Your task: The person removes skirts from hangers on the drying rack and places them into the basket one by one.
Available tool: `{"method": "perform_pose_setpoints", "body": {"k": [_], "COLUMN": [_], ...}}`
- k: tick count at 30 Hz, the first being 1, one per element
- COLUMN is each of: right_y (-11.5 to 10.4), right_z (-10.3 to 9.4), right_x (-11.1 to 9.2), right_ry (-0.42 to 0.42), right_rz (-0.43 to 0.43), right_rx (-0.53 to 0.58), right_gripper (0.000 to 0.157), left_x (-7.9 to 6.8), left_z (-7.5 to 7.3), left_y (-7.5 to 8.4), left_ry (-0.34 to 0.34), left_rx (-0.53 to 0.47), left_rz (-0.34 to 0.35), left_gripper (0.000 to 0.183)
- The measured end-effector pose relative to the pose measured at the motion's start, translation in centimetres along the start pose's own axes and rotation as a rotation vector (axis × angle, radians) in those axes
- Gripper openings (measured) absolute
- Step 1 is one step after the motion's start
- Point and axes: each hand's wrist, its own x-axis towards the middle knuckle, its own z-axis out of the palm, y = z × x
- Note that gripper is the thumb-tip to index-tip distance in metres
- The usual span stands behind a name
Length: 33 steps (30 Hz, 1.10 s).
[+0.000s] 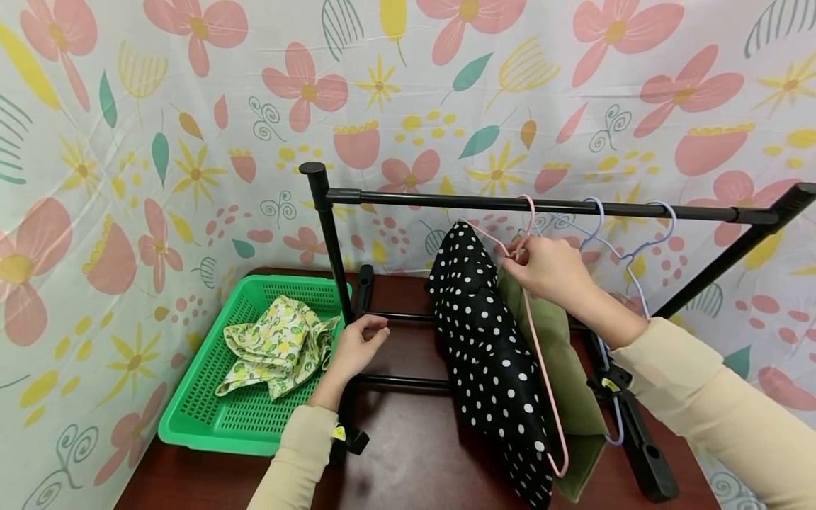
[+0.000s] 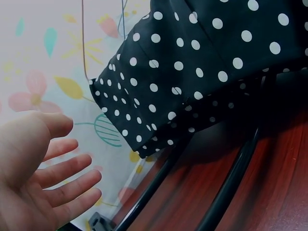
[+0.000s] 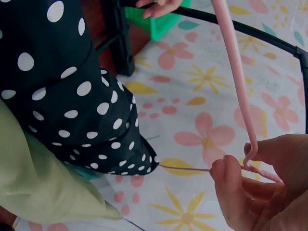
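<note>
My right hand [image 1: 550,268] pinches a pink hanger [image 1: 553,397] at the base of its hook, and the hook sits over the rack's black top bar. In the right wrist view, fingers and thumb close around the twisted neck of the hanger [image 3: 236,82]. A black cloth with white polka dots [image 1: 474,333] hangs from the hanger's far side. Behind it hangs an olive green cloth [image 1: 567,354]. My left hand [image 1: 360,347] holds nothing, its fingers loosely extended near the rack's left post. The left wrist view shows this hand [image 2: 53,173] apart from the polka-dot cloth [image 2: 178,72].
A green basket [image 1: 191,418] stands left of the black rack [image 1: 421,202], with a lemon-print cloth [image 1: 280,347] inside. Light purple hangers [image 1: 637,283] hang toward the bar's right end. The rack stands on a dark red-brown table [image 1: 408,453] before a flowered curtain [image 1: 255,198].
</note>
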Motion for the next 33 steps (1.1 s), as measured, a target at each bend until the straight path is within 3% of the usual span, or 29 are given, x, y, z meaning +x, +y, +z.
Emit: {"method": "perform_pose_setpoints", "body": {"k": [5, 14, 33], "right_y": [-0.2, -0.5, -1.1], "right_z": [0.5, 0.6, 0.3], "right_x": [0.2, 0.4, 0.9], "right_ry": [0.065, 0.080, 0.102], "right_rz": [-0.001, 0.020, 0.003], "right_rx": [0.009, 0.028, 0.017], "right_gripper": [0.027, 0.029, 0.019], "left_x": [0.0, 0.0, -0.1], "left_z": [0.5, 1.1, 1.5], "left_y": [-0.2, -0.4, -0.5], "left_ry": [0.005, 0.000, -0.011], "left_rx": [0.001, -0.010, -0.005], "left_rz": [-0.021, 0.016, -0.009], "left_gripper": [0.019, 0.017, 0.015]}}
